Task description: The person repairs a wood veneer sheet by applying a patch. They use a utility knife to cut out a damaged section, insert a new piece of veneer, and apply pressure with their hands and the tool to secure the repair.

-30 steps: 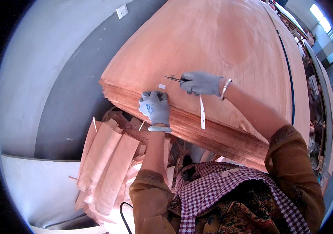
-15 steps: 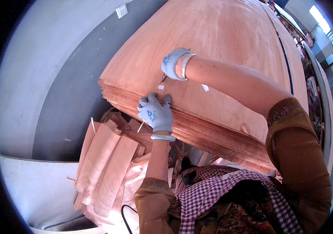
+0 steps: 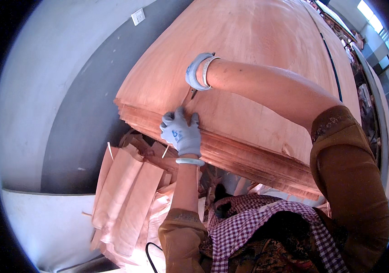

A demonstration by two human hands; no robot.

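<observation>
A tall stack of reddish-brown wood veneer sheets (image 3: 249, 109) stands in front of me. At its near-left corner my left hand (image 3: 180, 133), in a pale grey-blue glove, presses on the top sheet with bent fingers, the thumb apart from them. Just beyond it, my right hand (image 3: 197, 73), gloved alike, is closed round a slim dark pointed tool (image 3: 193, 93) that looks like a knife. Its tip points down at the veneer near my left fingertips, where a narrow mark runs in the sheet. The right glove covers most of the tool.
Below the stack's left end lies a pile of loose veneer offcuts (image 3: 126, 195). A grey and white wall with a socket (image 3: 138, 17) rises at the left. A dark strip (image 3: 332, 63) runs along the stack's right side. My checked apron (image 3: 244, 223) shows at the bottom.
My right hand has shifted slightly left, with the tool's tip still near my left fingers. Two small white pieces on the top sheet no longer show. My left hand has hardly moved.
</observation>
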